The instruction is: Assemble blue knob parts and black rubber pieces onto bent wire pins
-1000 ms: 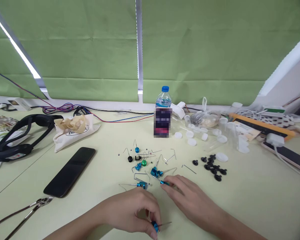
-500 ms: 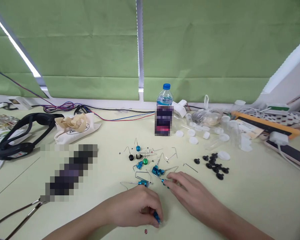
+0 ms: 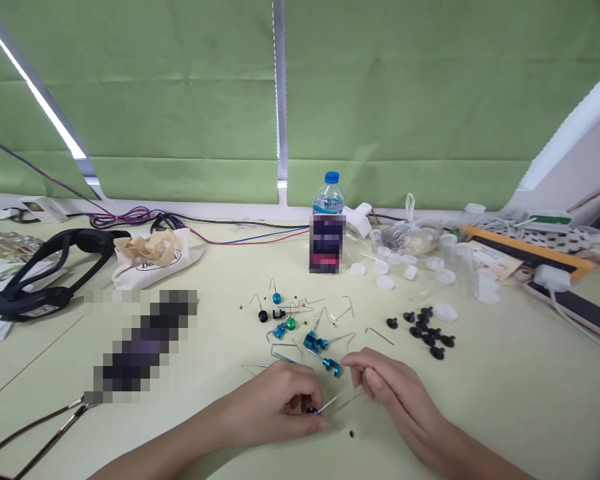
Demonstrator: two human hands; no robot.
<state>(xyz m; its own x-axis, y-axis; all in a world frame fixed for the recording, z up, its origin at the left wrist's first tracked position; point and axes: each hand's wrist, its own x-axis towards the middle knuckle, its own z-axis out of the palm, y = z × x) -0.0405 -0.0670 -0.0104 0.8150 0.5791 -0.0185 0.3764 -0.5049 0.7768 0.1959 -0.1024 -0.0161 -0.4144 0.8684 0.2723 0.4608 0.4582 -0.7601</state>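
My left hand is closed in a pinch on a small blue metal piece, with a thin metal rod pointing up and right from it. Most of that piece is hidden by the fingers. My right hand is just to the right, its fingers bent and pressed together with the thumb against them; whatever is between them is hidden. A faint grey streak lies below its fingertips. Near its index fingertip is a blue hooked metal part. A tiny dark ring lies on the table between the hands.
Beyond my hands lie blue metal parts with wires, a green part, black parts and an L-shaped key. Black knobs sit right. A bottle, clear tubes, a cloth pouch and a black headset stand farther back.
My left hand has turned the blue piece, so its rod now points up-right. My right hand has drawn back from the blue hooked part, uncovering it. The dark ring has appeared; a reddish speck is gone.
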